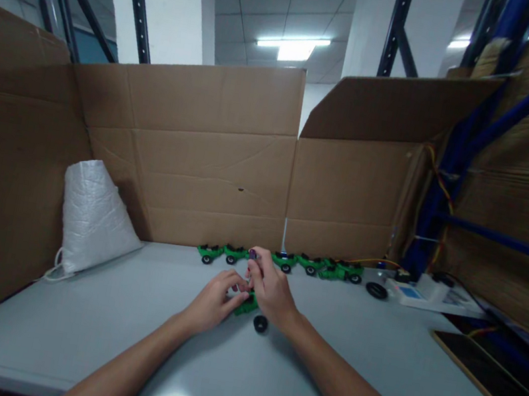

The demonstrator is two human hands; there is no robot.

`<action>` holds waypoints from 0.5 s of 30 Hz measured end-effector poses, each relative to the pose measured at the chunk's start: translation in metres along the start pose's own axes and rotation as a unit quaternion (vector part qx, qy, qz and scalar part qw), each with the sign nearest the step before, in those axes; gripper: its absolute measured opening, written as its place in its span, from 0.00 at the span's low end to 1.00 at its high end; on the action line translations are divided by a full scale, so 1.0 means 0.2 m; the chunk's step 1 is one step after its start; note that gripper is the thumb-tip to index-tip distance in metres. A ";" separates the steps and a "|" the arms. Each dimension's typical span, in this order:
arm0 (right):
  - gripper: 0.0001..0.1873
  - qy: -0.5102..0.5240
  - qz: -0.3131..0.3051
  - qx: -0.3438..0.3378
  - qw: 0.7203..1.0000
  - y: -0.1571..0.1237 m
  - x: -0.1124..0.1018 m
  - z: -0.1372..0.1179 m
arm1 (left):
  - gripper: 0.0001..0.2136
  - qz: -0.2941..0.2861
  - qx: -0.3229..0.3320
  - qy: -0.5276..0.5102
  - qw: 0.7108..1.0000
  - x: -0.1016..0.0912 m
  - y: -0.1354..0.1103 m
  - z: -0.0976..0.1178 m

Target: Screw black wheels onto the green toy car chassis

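Green toy vehicle [247, 305] sits low between the two hands, about midway between the table's [316, 375] left and right edges and well in from its near edge. Partly covered by fingers, it looks like hard moulded plastic: probably light, stiff and a little slick, with any thin projecting parts likely the easiest to snap. Its solid green body seems the safest place to take hold, thumb on one side and fingers opposite, keeping pressure off the black wheel [260, 324] just beside it on the near side; whether that wheel is attached, I cannot tell.

The left hand [215, 301] has its fingers curled and its thumb against the green body; whether they grip it firmly is hidden. The right hand [274, 292] is higher, thumb and forefinger apparently pinching a small dark piece [252, 255], too blurred to identify.

Along the table's back edge stands a row of green toy vehicles [235, 252], with a black ring [377, 290] lying toward the back right corner.
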State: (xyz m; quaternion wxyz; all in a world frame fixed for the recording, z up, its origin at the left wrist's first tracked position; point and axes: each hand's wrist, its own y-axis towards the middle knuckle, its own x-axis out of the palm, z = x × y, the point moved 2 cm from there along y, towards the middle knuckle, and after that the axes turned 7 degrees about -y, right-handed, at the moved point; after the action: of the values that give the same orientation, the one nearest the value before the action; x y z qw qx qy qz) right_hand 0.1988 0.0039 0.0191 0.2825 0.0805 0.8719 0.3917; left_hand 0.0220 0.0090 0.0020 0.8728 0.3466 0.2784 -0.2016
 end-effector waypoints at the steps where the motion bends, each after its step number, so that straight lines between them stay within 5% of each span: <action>1: 0.16 -0.002 0.001 -0.004 1.000 0.00 0.00 0.00 | 0.08 0.001 0.001 -0.002 1.000 0.00 0.00 0.00; 15: 0.16 -0.025 -0.027 -0.017 0.999 0.00 0.00 0.01 | 0.07 -0.008 -0.003 -0.004 1.000 0.00 0.00 -0.02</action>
State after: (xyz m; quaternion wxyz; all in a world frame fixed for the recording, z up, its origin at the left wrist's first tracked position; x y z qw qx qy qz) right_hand 0.2001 0.0049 0.0170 0.3162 0.0618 0.8598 0.3961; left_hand 0.0198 0.0126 -0.0002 0.8730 0.3412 0.2786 -0.2095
